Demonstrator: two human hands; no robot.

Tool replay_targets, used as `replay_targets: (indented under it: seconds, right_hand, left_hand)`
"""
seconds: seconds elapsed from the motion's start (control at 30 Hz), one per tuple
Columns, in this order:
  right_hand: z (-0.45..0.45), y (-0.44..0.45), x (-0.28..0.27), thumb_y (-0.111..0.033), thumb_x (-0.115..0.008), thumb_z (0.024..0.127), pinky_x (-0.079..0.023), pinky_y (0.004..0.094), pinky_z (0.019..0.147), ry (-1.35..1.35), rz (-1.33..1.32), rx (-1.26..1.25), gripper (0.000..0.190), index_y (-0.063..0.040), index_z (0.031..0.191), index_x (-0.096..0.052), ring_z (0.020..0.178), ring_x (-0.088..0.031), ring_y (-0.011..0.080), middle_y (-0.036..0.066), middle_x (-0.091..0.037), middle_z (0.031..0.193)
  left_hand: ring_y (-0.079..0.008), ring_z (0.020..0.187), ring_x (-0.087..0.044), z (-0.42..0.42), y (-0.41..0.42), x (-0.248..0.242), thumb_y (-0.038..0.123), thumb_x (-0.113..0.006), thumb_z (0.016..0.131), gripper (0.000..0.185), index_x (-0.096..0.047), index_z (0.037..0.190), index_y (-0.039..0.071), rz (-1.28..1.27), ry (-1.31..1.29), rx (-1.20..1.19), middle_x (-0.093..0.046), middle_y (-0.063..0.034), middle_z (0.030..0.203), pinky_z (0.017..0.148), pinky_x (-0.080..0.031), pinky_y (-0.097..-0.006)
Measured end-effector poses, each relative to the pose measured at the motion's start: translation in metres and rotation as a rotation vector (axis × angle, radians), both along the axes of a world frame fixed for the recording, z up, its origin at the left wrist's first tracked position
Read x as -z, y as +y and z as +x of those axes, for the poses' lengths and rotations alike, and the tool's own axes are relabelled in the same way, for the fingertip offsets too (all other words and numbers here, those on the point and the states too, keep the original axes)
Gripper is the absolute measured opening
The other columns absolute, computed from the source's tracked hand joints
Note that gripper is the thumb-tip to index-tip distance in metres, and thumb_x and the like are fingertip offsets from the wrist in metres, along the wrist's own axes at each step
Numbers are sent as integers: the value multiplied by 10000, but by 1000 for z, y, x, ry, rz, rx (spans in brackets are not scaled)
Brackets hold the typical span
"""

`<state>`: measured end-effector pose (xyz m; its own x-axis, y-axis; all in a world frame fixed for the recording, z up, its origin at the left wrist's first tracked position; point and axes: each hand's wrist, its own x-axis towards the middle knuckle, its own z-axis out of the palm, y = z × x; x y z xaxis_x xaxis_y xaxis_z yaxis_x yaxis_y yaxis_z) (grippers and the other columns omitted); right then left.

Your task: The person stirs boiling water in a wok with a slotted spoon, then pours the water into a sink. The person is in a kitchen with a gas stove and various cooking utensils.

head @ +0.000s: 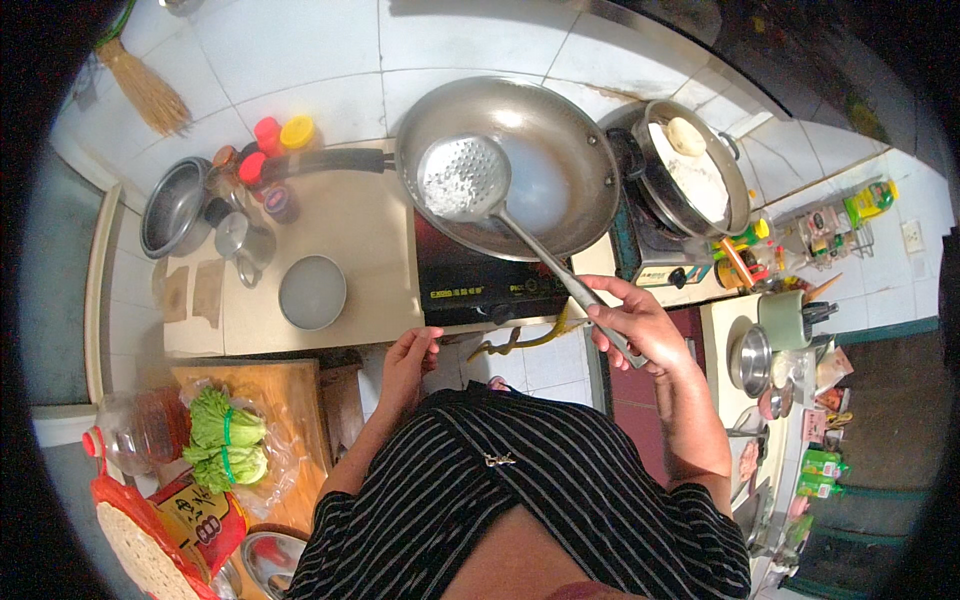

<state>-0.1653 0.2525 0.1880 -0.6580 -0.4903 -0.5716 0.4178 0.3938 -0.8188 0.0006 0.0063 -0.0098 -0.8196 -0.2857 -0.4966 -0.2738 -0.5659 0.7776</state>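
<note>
My right hand (637,322) grips the handle of a perforated metal skimmer (466,178), whose bowl is over the left part of a wok (585,176). Some white food, perhaps rice, lies in the skimmer. Cloudy liquid (534,184) covers the wok's bottom. The wok sits above a black induction cooker (491,289), its dark handle (330,160) pointing left. In front of the counter, my left hand (411,360) holds nothing visible, its fingers loosely bent. A round bowl (313,292) of whitish liquid rests on the counter to the left.
A two-handled pot (739,214) with white contents stands on a gas stove at the right. Jars with red and yellow lids (297,132), a metal cup (244,238) and a grey basin (174,206) are at the left. Lettuce (225,442) lies on a wooden table (300,382) at lower left.
</note>
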Motion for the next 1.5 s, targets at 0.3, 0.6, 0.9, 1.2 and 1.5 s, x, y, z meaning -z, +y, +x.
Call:
replay_targets:
  seconds: [0.3,0.6,0.9,1.2,1.5]
  right_hand:
    - [-7,13,3,-142,-596,929,-353,222,348,45,29,81,446,-105,1362,-493,392,-486,83,13,-567,604]
    - [-23,32,-5,-112,-599,924,-374,255,349,244,252,85,484,-85,1385,-454,409,-518,108,36,-569,605]
    - [-25,29,-16,-120,-592,932,-396,246,354,236,301,3,462,-119,1379,-474,409,-520,100,20,-562,588]
    - [-19,19,-11,-133,-592,931,-398,237,357,186,263,-37,447,-123,1366,-489,405,-513,90,7,-565,593]
    - [-15,15,-17,-145,-601,930,-385,219,356,105,167,-64,455,-91,1366,-484,405,-512,81,11,-571,605]
  left_hand:
    - [-35,678,-482,-2,0,2,269,-560,989,216,-687,1043,103,14,10,2,-553,63,782,634,-417,-190]
    - [-33,674,-480,-2,0,5,261,-555,993,214,-684,1055,102,19,27,9,-554,64,782,632,-416,-189]
    - [-35,672,-482,-2,2,5,249,-545,996,212,-685,1061,103,4,29,14,-558,60,781,631,-418,-192]
    - [-37,667,-479,-1,1,7,257,-550,991,218,-690,1053,102,3,38,10,-560,62,780,636,-420,-199]
    - [-35,675,-476,0,0,4,280,-552,992,235,-691,1058,102,-10,28,17,-561,66,784,643,-412,-192]
